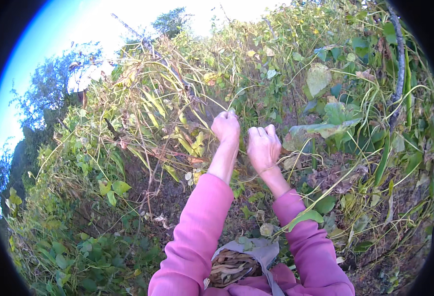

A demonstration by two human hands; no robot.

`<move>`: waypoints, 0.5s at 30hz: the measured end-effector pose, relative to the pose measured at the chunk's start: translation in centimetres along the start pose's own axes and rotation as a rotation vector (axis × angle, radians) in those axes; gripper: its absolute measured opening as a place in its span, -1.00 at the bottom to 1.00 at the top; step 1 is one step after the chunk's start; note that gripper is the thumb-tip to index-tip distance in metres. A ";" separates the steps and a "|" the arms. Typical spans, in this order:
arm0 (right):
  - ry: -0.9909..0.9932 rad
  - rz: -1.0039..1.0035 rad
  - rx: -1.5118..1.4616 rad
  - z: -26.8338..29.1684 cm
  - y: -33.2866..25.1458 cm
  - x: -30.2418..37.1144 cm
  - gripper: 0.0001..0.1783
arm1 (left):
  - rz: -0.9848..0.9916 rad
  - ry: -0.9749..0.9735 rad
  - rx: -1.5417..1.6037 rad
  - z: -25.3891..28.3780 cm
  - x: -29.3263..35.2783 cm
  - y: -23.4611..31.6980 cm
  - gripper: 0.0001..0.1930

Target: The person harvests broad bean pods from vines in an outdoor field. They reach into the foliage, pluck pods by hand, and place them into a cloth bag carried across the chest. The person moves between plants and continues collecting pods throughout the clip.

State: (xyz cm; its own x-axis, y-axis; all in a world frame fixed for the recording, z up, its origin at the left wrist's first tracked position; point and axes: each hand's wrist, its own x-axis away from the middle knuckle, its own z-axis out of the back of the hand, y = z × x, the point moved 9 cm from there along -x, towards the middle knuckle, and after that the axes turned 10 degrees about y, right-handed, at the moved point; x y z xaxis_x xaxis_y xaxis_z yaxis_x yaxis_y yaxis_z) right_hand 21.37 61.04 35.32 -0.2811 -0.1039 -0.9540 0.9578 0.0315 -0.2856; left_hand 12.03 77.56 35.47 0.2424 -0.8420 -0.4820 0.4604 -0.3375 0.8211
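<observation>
Where the ground rises ahead of the person, a dense bank of tangled vines (pixel 256 64) fills most of the view, its green and yellowing leaves and thin dry stems crossing one another in every direction. Behind it, at the upper left, stand trees (pixel 54 93) against a bright sky. A thick dark stem (pixel 399 69) climbs the right edge, with long green pods hanging beside it. Broad pale leaves (pixel 320 129) lie just right of the hands, and bare dark soil (pixel 143 187) with dead leaves shows under the growth at the lower middle.

At the bottom edge, between the two pink sleeves (pixel 197 232), hangs a grey bag (pixel 261 249), open at the top and holding brown dried pods (pixel 231 269).

Both arms reach up into the vines. The left hand (pixel 226 126) is closed into a fist, fingertips pinched on something at the top among the stems; what it grips is too small and hidden to tell. The right hand (pixel 263 145), just beside it and slightly lower, is also curled shut with the knuckles toward the camera, and its fingers hide whatever it may hold. Thin stems cross in front of and behind both hands.
</observation>
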 end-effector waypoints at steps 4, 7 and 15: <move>0.181 -0.062 -0.235 4.9 1.0 0.8 -0.97 | -0.014 -0.039 0.005 -0.3 -1.6 -1.0 -0.71; 0.074 -0.027 -0.341 5.5 -0.1 2.2 -0.95 | 0.110 -0.186 0.143 -1.7 -0.9 -1.8 -0.74; -0.409 -0.366 -0.724 4.7 -3.6 17.8 -0.87 | 0.265 -0.534 0.555 1.6 5.8 0.3 -0.37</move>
State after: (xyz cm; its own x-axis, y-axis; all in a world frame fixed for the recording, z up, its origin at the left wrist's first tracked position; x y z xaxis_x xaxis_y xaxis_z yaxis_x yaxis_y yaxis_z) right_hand 13.18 54.37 19.80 -0.3848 -0.5711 -0.7251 0.5021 0.5296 -0.6836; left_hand 12.23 71.89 33.35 -0.2206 -0.9631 -0.1543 -0.0795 -0.1399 0.9870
